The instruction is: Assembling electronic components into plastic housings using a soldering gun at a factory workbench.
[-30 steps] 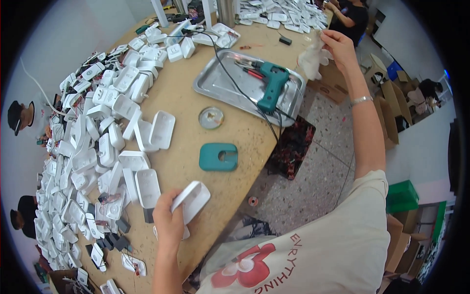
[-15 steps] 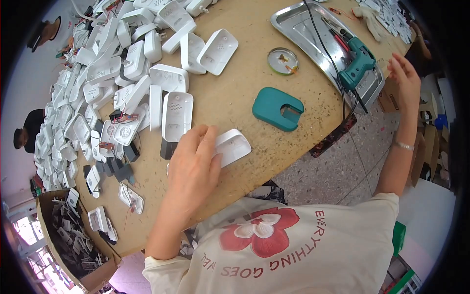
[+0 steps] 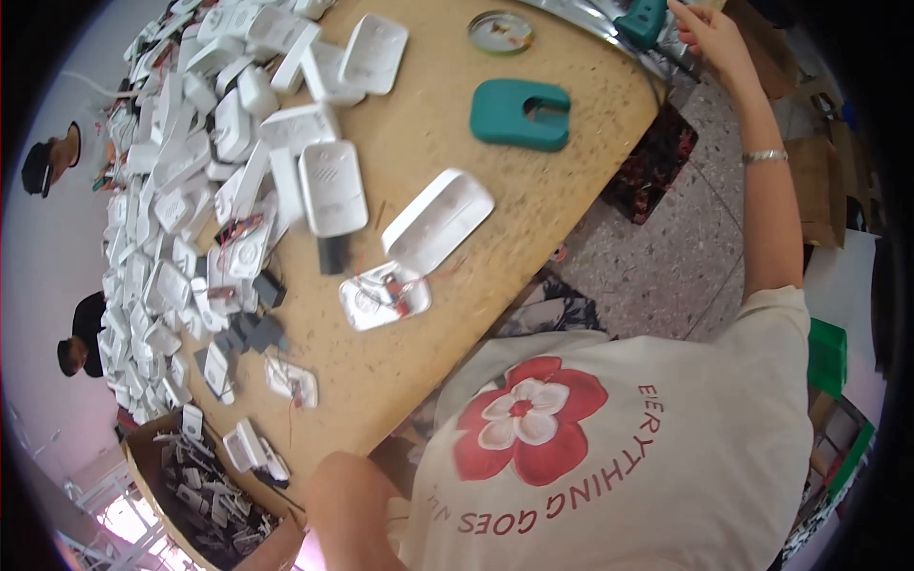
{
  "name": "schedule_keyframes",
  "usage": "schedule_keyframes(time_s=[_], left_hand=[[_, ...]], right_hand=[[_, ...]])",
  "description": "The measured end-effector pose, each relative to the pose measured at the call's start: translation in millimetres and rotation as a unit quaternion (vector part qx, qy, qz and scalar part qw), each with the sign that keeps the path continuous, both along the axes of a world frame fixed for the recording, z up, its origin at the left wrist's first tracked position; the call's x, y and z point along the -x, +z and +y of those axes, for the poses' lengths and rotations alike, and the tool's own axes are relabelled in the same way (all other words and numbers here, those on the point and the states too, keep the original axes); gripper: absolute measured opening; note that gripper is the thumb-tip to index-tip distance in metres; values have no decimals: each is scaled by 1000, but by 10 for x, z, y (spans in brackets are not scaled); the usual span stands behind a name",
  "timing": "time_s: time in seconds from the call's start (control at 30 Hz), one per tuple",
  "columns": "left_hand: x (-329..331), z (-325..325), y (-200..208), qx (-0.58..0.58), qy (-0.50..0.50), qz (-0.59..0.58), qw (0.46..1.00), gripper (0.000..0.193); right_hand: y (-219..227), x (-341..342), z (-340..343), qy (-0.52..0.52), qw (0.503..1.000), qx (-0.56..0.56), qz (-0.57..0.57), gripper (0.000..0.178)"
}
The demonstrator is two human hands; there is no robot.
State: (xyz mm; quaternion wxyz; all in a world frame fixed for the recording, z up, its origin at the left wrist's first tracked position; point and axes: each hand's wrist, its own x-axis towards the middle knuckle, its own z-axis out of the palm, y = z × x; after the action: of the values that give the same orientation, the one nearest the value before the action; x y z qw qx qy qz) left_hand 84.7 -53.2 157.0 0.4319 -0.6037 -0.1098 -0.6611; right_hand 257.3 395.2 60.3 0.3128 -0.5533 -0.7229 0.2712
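My right hand (image 3: 712, 40) reaches to the upper right, its fingers apart at the handle of a teal pistol-shaped power tool (image 3: 644, 23); contact is hard to make out. That tool lies on a metal tray (image 3: 581, 17), partly cut off by the view's edge. Of my left arm only a bent part shows at the lower edge; the hand itself is out of sight. Before me on the table lie an open white plastic housing (image 3: 438, 221) and, touching its near end, a white cover with red wires and a small circuit board (image 3: 385, 295).
White housings (image 3: 333, 188) pile up along the table's left side, with dark grey blocks (image 3: 249, 333) beside them. A teal U-notched block (image 3: 520, 114) and a round tin lid (image 3: 501, 32) sit farther back. A carton of parts (image 3: 157, 485) stands lower left. Two people are at far left.
My left hand has left the white housing and gone out of view; the wired cover now shows beside it. My right hand has come to the teal tool. The whole view has shifted.
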Motion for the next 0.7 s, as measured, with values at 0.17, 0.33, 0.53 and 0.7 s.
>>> schedule_keyframes(time_s=[0.17, 0.33, 0.53, 0.7], left_hand=[[59, -360, -174, 85, -103, 20, 991, 23], [155, -441, -223, 131, -181, -14, 975, 26], [371, -629, -480, 183, -31, -8, 983, 23], [743, -521, -841, 678, 279, -198, 651, 29]], right_hand=[[107, 368, -153, -12, 999, -28, -39, 43], [-98, 324, 262, -70, 996, 47, -31, 50], [-518, -126, 1312, -41, 983, 177, -37, 32], [-310, 81, 846, 18, 882, 288, 373, 30]])
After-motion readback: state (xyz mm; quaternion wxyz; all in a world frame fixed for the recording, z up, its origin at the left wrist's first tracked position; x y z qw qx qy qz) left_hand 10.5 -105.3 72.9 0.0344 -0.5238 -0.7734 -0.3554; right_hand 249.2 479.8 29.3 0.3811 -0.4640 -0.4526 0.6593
